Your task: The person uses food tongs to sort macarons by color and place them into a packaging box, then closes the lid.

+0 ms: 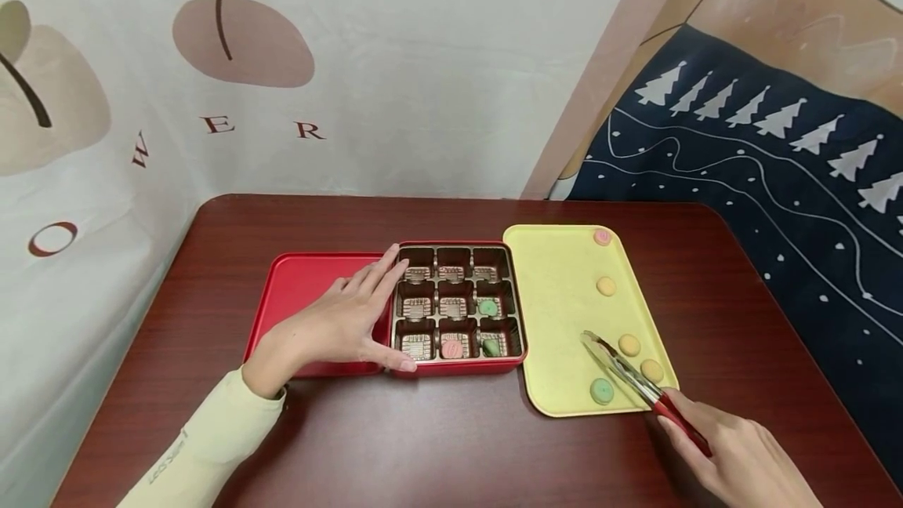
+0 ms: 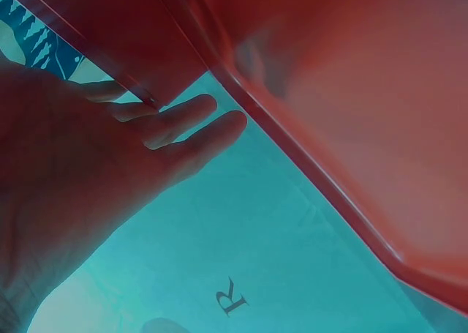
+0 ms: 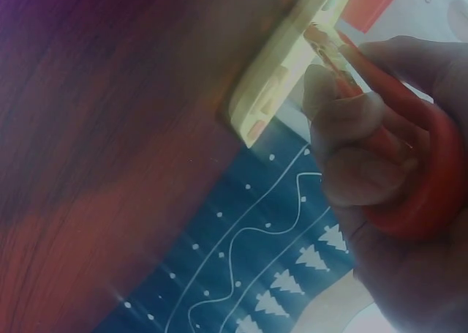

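Observation:
My left hand (image 1: 346, 320) rests along the left side of a red box (image 1: 458, 368), fingers fairly straight, thumb at its front edge. The box has a brown divided insert. A pink macaron (image 1: 451, 348) sits in its front middle compartment, a green macaron (image 1: 491, 347) tilted in the front right one, and another green macaron (image 1: 487, 306) in the middle right one. My right hand (image 1: 734, 445) grips red-handled metal tongs (image 1: 638, 382) over a yellow tray (image 1: 557, 320). The tongs' tips are parted above the tray, beside a green macaron (image 1: 602, 391) and a yellow macaron (image 1: 629, 345).
On the tray's right side lie two more yellow macarons, one (image 1: 606, 285) farther back and one (image 1: 652, 371) near the tongs, plus a pink macaron (image 1: 602, 237) at the back corner. A red lid (image 1: 303, 288) lies left of the box, partly under my left arm. Printed cloth hangs behind the brown table (image 1: 437, 429).

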`<state>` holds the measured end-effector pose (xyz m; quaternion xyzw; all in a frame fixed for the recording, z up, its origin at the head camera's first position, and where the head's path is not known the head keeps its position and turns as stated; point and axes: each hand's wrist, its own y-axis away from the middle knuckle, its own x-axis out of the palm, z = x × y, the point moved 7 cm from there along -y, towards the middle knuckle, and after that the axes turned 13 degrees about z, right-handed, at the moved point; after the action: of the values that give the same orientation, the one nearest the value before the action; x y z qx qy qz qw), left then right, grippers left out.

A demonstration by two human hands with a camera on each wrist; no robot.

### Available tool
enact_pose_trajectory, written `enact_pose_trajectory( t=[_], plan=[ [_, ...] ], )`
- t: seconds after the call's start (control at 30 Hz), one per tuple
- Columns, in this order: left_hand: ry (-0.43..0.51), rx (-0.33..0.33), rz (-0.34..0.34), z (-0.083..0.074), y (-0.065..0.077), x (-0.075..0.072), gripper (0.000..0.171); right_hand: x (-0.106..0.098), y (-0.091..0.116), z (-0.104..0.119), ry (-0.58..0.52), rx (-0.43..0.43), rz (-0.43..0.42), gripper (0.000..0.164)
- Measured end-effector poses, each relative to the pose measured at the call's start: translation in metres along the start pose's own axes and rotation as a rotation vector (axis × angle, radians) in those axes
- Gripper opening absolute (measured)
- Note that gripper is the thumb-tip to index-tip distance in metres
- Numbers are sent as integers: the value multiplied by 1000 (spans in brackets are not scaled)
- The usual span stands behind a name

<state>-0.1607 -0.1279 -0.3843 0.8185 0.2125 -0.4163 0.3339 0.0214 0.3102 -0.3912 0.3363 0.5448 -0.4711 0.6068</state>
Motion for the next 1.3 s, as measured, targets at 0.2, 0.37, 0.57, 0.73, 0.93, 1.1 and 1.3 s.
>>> enact_pose_trajectory(
  t=[0.2,0.37,0.57,0.73,0.93,1.1,1.3],
  plan=[
    [-5,-4,-4,2,1,0,144,0,-3,-2,-19,-22,-7,43],
    [-6,-10,-13,2,1,-1,145,-4,-12,-2,-33,-76,-30,44],
    [-13,-16,-13,1,0,-2,147,-10,-30,-1,-57,-111,-20,43],
    [-25,-19,-10,0,-1,-3,147,-18,-47,9,-81,-180,-38,40],
    [1,-26,7,0,0,-2,147,-27,-76,30,-86,-236,-32,32],
    [4,-29,9,-1,0,-3,147,-33,-98,47,-79,-307,-45,30],
    [-20,-28,17,-3,0,0,147,-35,-118,64,-97,-351,-47,47]
  ],
)
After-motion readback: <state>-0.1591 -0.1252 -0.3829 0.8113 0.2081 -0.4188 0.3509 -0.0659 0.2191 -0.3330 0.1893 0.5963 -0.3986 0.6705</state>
